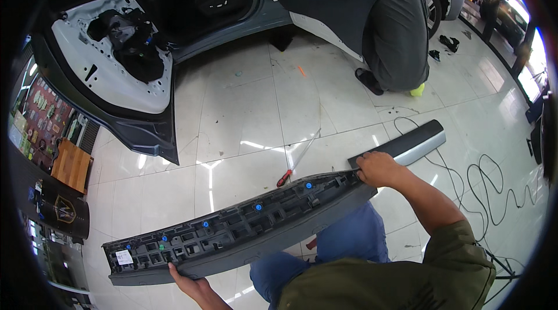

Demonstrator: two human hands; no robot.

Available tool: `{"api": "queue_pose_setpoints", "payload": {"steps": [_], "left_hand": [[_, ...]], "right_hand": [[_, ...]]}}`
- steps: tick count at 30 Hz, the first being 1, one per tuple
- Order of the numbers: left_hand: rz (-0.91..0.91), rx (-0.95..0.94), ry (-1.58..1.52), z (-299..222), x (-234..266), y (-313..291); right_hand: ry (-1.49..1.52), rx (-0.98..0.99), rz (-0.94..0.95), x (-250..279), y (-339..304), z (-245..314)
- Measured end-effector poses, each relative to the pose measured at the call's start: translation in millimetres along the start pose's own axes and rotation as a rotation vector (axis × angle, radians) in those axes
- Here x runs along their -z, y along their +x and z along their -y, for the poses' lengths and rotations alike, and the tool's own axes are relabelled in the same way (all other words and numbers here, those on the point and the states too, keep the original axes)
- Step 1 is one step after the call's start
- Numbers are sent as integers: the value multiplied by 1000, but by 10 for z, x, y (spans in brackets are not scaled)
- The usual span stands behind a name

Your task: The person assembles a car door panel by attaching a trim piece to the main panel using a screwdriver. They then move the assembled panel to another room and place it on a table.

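Note:
A long black plastic car trim panel (232, 246) lies across my lap, its ribbed back facing up. Several blue clips (258, 208), one green clip (161, 247) and a white label (124, 257) show on that back. My left hand (189, 285) grips the lower edge near the left end, thumb on top and the other fingers hidden underneath. At the far right end, my right hand (378, 169) is closed round the panel's tip. Just beyond the panel, a long thin screwdriver with a red handle (284, 178) rests on the floor.
A second trim piece, black and silver (415, 142), lies beyond my right hand. Cables (482, 182) trail over the tiled floor (244, 106) at right. Ahead stands a car with its stripped door (110, 54) open. Another person (398, 37) crouches by the rear wheel.

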State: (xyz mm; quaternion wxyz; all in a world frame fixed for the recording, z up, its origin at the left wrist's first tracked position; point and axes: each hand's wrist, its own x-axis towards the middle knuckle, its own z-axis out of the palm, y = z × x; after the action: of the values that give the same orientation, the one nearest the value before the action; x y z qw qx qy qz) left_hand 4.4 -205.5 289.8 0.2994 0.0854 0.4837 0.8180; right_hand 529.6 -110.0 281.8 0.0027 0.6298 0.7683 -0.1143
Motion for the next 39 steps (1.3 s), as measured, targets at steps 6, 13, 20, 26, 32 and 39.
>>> {"api": "queue_pose_setpoints", "payload": {"steps": [6, 13, 20, 26, 32, 39], "left_hand": [[46, 35, -1, 42, 60, 83], [74, 63, 7, 52, 2, 44], [108, 106, 59, -33, 319, 486], [-53, 47, 227, -179, 249, 452], [-131, 96, 371, -503, 423, 799], [-88, 130, 320, -322, 361, 606]], "right_hand": [[-13, 14, 125, 64, 24, -33], [-50, -140, 172, -160, -46, -149], [590, -608, -663, -1041, -195, -994], [587, -327, 374, -3045, -475, -104], [654, -102, 279, -4448, -158, 466], [498, 54, 279, -3873, 500, 247]]}}
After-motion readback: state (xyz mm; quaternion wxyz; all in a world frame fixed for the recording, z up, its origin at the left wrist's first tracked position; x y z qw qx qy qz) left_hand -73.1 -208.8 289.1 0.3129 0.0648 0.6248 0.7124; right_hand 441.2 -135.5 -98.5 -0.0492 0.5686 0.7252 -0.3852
